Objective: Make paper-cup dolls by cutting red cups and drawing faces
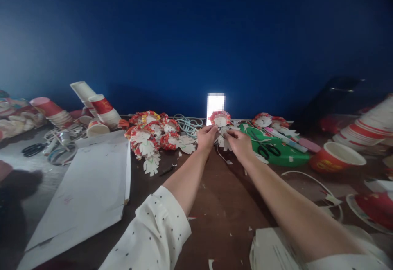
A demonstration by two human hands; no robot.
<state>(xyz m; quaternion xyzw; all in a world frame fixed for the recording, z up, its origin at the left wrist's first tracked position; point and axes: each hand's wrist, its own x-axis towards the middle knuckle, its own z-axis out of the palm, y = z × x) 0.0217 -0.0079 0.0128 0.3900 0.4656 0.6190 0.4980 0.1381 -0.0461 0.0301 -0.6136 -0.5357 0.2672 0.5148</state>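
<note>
A small white paper doll (221, 121) with a red, frilled headpiece is held up over the far part of the brown table (211, 212). My left hand (206, 138) pinches its left side near the head. At its body, the fingers of my right hand (240, 141) are closed on the paper, and they cover part of it. Left of my hands lies a pile of similar paper dolls (147, 137) with red and yellow headpieces. To the right, more such dolls (262, 120) lie by a green sheet with black marks (284, 152).
Stacked paper cups (106, 110) lean at the back left, beside a long white board (89, 188). A red paper bowl (334, 157) and more stacked cups (365, 129) stand right. Pale blue cord (188, 124) lies before the blue wall (184, 45). White sheets (270, 247) lie near front right.
</note>
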